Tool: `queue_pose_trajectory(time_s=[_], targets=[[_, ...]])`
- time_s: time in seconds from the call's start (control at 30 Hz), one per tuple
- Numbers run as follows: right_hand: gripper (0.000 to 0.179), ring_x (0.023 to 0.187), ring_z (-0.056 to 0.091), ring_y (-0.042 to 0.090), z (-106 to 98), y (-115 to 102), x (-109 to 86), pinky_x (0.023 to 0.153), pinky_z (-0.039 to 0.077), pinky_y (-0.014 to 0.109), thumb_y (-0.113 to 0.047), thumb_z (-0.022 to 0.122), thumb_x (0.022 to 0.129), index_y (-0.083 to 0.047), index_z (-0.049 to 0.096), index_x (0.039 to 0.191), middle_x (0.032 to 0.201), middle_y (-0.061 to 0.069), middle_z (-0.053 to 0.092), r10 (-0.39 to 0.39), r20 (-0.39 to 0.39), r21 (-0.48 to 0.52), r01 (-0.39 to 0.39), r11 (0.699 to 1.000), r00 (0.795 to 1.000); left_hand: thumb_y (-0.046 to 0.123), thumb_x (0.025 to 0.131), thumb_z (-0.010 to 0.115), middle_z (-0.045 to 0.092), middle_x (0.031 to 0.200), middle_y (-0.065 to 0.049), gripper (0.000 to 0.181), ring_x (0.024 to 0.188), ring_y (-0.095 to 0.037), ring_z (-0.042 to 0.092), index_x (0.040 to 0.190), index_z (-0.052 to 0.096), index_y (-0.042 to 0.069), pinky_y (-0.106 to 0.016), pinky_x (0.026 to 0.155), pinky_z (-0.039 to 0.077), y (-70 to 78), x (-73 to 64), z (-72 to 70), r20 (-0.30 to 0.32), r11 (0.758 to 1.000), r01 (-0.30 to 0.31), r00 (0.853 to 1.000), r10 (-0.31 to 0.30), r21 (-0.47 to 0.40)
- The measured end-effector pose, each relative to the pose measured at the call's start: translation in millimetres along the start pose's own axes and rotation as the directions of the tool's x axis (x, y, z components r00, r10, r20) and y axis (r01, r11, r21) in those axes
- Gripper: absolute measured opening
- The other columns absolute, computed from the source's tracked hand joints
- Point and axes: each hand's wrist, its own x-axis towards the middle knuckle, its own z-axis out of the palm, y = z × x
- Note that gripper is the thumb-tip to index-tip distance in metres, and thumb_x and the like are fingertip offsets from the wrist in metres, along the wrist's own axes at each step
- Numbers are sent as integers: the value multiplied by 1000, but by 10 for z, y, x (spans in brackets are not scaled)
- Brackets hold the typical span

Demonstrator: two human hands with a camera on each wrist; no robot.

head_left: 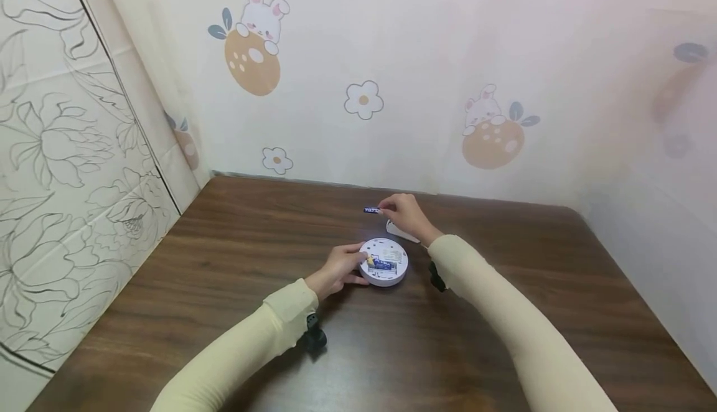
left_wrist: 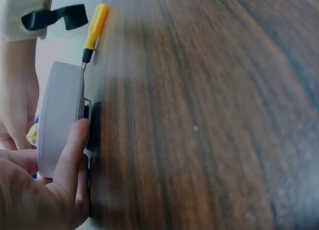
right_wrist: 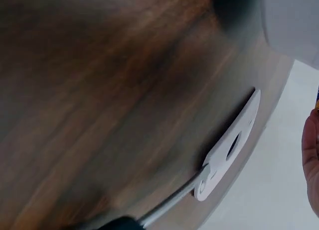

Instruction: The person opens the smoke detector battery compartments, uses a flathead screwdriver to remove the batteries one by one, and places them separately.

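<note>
My left hand [head_left: 338, 267] grips the left side of a round white device [head_left: 386, 281], thumb over its top face. A blue battery [head_left: 384, 264] lies in the open compartment on that face. Farther back, my right hand [head_left: 406, 213] pinches another blue battery [head_left: 370, 210] above the table. In the left wrist view, the device [left_wrist: 62, 110] stands edge-on between the fingers and thumb of my left hand [left_wrist: 50, 195]. The right wrist view catches only part of my right hand [right_wrist: 311, 158] at its edge.
Behind the device a flat white plate [head_left: 402, 232] with a slot lies on the brown wooden table [head_left: 269, 213]. A screwdriver with a yellow handle [left_wrist: 97, 28] lies nearby; its metal shaft [right_wrist: 172, 197] reaches the plate. Patterned curtains [head_left: 313, 45] border the table's back and left side.
</note>
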Motion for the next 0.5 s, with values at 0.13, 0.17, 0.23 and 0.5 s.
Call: queue_pose_trajectory(time_s=[0.13, 0.17, 0.23, 0.5], targets=[[11, 75, 58, 15, 71, 48, 57, 65, 51, 27, -9, 61, 82, -6, 67, 91, 86, 5, 64, 8, 4, 14, -8, 1000, 1000, 11, 89, 49, 51, 117, -17, 39, 84, -23, 58, 129, 46, 9, -38, 62, 55, 1, 8, 1, 4, 1000, 3, 1000, -3, 5], [12, 76, 58, 15, 94, 68, 70, 66, 51, 27, -9, 61, 82, -6, 67, 92, 86, 5, 64, 8, 8, 13, -8, 1000, 1000, 11, 89, 49, 51, 116, -17, 39, 84, -23, 58, 128, 46, 9, -38, 62, 55, 1, 9, 1, 3, 1000, 5, 1000, -5, 4], [12, 77, 58, 15, 140, 112, 92, 68, 51, 28, -10, 61, 83, -6, 67, 92, 87, 6, 64, 16, 21, 10, -16, 1000, 1000, 11, 90, 49, 51, 116, -17, 39, 84, -23, 58, 128, 47, 10, -38, 62, 55, -1, 16, 4, 0, 1000, 9, 1000, -9, 3], [14, 81, 58, 16, 243, 255, 176, 72, 50, 29, -13, 61, 83, -5, 67, 93, 90, 6, 65, 67, 46, -13, -66, 998, 997, 11, 89, 50, 51, 116, -16, 38, 83, -24, 59, 127, 48, 12, -38, 61, 55, -7, 34, 1, -20, 1000, 24, 1000, -24, -12]])
